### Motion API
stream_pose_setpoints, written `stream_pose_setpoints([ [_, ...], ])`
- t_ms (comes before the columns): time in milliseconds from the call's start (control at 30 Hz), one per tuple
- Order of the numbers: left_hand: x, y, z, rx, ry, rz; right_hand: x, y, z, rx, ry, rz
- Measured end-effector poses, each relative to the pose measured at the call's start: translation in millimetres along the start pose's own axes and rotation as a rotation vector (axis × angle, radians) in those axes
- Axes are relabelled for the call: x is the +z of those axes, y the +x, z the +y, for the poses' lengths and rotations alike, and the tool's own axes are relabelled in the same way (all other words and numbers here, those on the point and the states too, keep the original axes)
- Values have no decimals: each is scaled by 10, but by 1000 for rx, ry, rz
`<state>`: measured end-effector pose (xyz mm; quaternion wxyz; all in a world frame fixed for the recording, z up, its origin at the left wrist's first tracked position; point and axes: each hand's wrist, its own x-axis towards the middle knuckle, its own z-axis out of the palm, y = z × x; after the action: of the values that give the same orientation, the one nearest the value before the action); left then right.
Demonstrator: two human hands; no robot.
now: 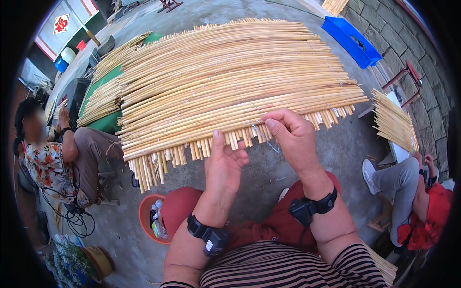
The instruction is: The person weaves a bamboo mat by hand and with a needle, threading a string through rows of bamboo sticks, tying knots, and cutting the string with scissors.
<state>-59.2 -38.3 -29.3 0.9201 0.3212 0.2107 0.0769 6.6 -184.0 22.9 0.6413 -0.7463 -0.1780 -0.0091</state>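
A broad mat of straw-coloured reed stalks (pixel 230 72), bound crosswise with rows of pale thread, lies before me. My left hand (pixel 224 163) is at its near edge, the thumb up against the front stalk and the fingers curled below among short stalk ends. To its right, my right hand (pixel 295 137) pinches thumb and forefinger together just over the front stalks. A thin strand runs from that pinch up-left across the mat. Below the pinch hangs a loop of pale bluish thread (pixel 272 145). The fingertips hide exactly what they grip.
Bundles of stalks (pixel 103 98) rest on a green surface at left, beside a seated person (pixel 53 153). Another person (pixel 422 201) sits at right near more stalks (pixel 394 120). A blue crate (pixel 351 42) stands far right. An orange tub (pixel 146 221) with bottles is by my left knee.
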Motion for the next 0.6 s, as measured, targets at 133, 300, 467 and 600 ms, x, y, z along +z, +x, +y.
stream_pose_setpoints([
  [133, 90, -46, -4, -8, -1, 25, -24, 20, 22, 89, 74, -36],
  [300, 17, -81, -85, -179, 213, -134, -62, 18, -21, 130, 239, 6],
  [467, 36, -83, -145, -25, 208, -85, -91, 20, -32, 77, 248, 45],
  [600, 34, -67, -158, 36, 200, -111, -133, -14, 21, 16, 279, 77],
])
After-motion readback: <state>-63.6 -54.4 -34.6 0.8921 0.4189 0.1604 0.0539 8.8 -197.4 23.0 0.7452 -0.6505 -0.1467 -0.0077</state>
